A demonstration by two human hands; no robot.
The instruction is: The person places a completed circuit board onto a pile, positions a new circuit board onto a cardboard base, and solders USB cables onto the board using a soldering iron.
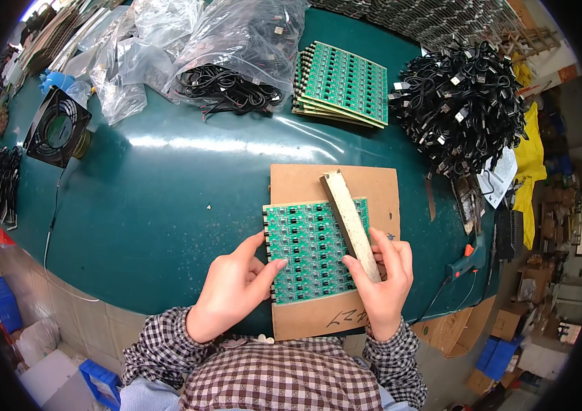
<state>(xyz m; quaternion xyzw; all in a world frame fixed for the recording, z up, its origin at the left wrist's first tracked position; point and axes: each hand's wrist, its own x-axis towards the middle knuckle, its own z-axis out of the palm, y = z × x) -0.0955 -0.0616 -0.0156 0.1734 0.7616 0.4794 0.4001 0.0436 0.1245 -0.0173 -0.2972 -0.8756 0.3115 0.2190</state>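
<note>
Head view: one green circuit board over cardboard, near side of the desk, left edge pinched in my left hand; one pale bar across it, near end gripped in my right hand, best guided lightly, board kept flat.

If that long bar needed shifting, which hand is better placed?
Probably the right hand: it straddles the near end of the bar, while the left hand is at the left edge of the circuit board.
</note>
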